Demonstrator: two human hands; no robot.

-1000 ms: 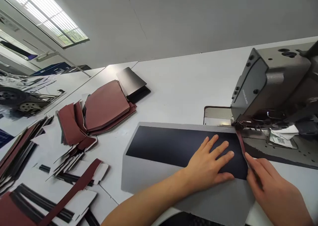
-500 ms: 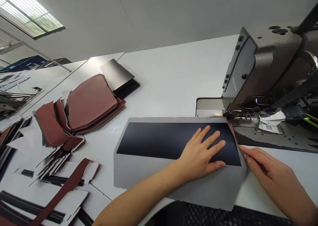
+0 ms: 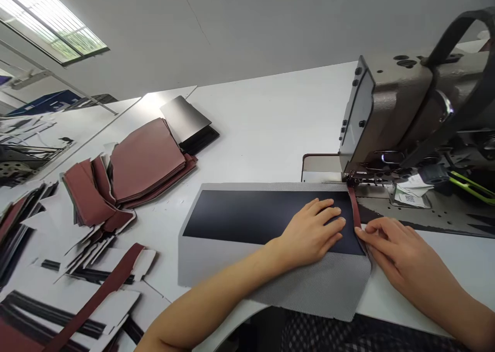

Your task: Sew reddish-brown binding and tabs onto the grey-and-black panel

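Observation:
A dark navy panel (image 3: 232,215) lies on a larger piece of grey mesh fabric (image 3: 216,264), beside the sewing machine (image 3: 394,104). My left hand (image 3: 313,231) rests palm down on the panel's right part, its fingers lightly bent and holding nothing. Along the right edge of the fabric runs a narrow maroon strip (image 3: 353,207), its far end under the machine's needle area. My right hand (image 3: 398,249) pinches this strip at the fabric's edge between thumb and forefinger. The fingertips hide the exact grip.
Left on the white table (image 3: 255,130) are stacked maroon pieces (image 3: 147,158), dark glossy sheets (image 3: 185,120) and a long maroon strip (image 3: 100,290) over white and black pieces. White labels (image 3: 412,192) lie on the machine bed.
The maroon strip now lies folded over onto the panel's right edge and shows more. My right hand has moved left and slightly up with it. My left hand's fingers have drawn in.

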